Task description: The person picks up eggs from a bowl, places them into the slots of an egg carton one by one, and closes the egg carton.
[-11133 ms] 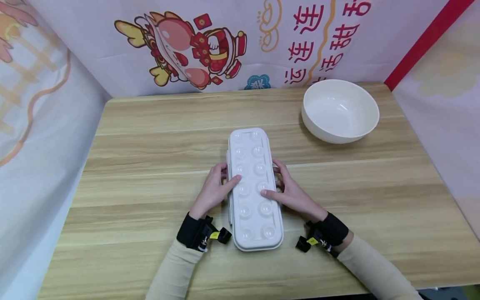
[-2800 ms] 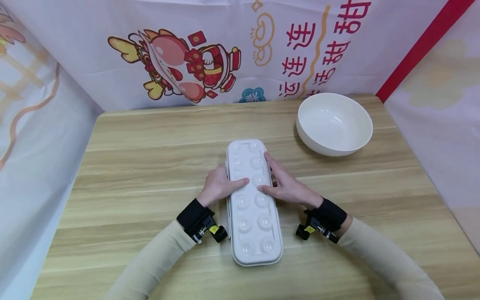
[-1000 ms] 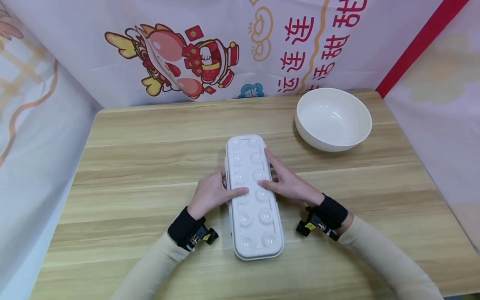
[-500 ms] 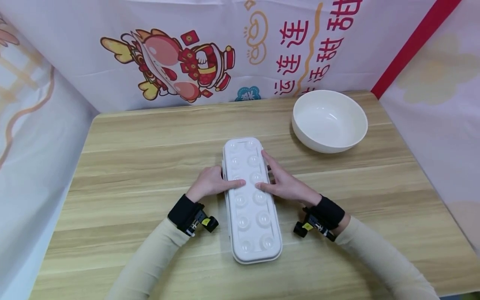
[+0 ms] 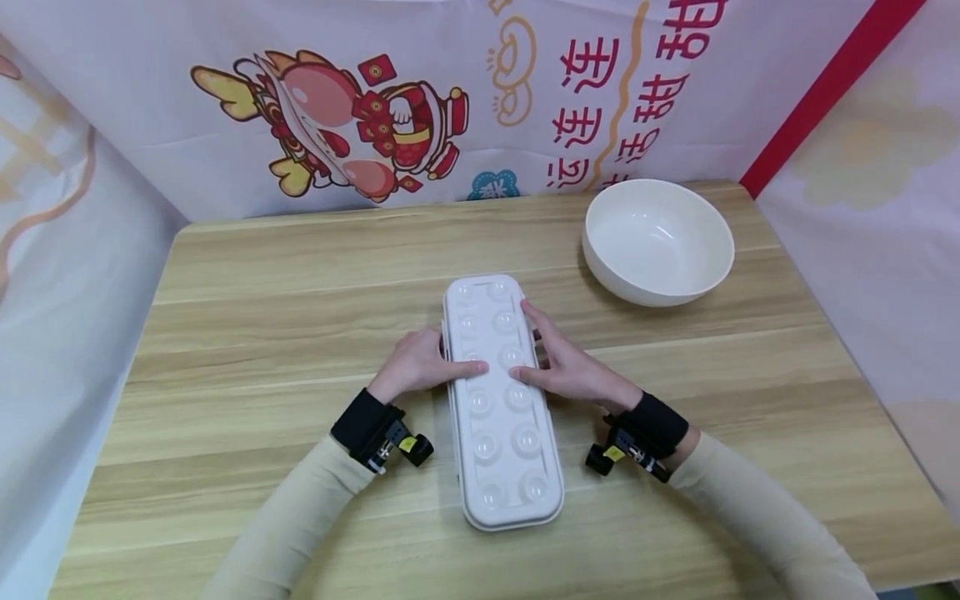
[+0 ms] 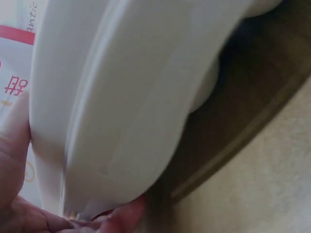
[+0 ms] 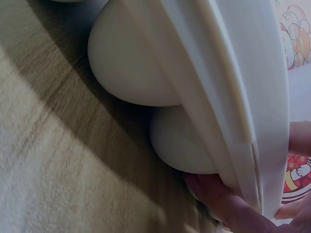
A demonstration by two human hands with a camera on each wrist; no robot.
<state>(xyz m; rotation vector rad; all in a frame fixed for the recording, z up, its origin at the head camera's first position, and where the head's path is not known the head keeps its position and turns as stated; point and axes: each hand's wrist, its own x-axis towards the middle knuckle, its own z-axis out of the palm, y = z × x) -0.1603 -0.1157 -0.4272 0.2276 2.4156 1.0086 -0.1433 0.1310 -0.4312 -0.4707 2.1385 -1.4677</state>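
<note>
1. Two hands on one white tray (image 5: 501,400) in the head view. The tray lies lengthwise at the middle of the table (image 5: 262,333), its near end close to the front edge. My left hand (image 5: 420,367) clasps its left rim, thumb on top and fingers curled under. My right hand (image 5: 570,367) clasps the right rim the same way, index finger stretched along the edge. I judge that even pressure from both sides will keep the tray from twisting, and my thumbs should press the bumps squarely. A white bowl (image 5: 658,242) sits near the far right corner, well apart.

2. In the head view the backdrop (image 5: 525,100) carries red Chinese characters; I read 运连连 and 甜, the rest is cut off. There is no brand on the tray.

3. In the left wrist view my fingers (image 6: 14,160) wrap the tray (image 6: 121,107) rim from below. Behind it are a red character and part of a word ending "ntic".

4. In the right wrist view my fingertips (image 7: 228,204) hook under the tray (image 7: 233,73) beside its round cups; no writing is legible.
</note>
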